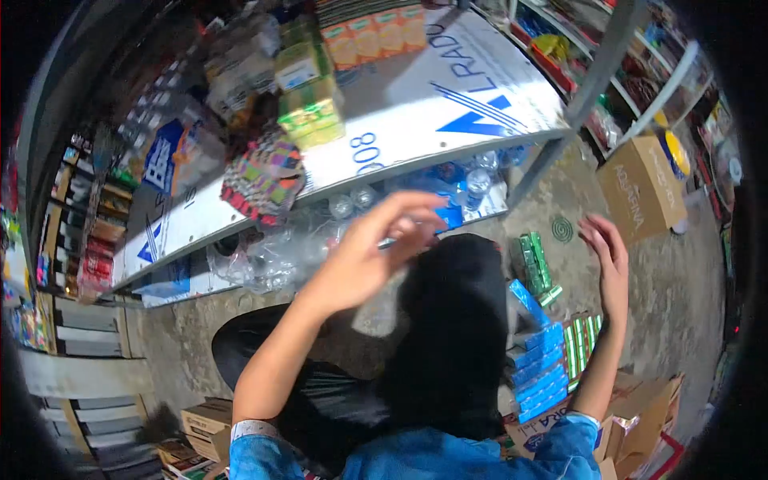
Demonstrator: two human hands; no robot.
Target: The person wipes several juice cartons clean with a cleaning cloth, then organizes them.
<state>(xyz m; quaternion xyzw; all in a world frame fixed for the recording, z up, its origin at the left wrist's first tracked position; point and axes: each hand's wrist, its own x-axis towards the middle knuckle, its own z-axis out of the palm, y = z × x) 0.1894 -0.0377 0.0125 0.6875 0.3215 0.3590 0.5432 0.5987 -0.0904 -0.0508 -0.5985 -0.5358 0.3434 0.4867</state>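
Observation:
My left hand is raised over my knee, its fingers curled and pointing right; whether something small sits between them is hidden. On the other side my right hand hangs above the floor with its fingers apart and nothing in them. Below it lie rows of blue packets and striped green packets. Farther forward, stacked green packs rest on the concrete beside a green coil. Neither hand touches the packets.
A white shelf carries orange boxes, yellow-green packs and a patterned cloth. Plastic bottles lie on its lower level. Cardboard boxes stand at right and lower left. A metal post rises at right.

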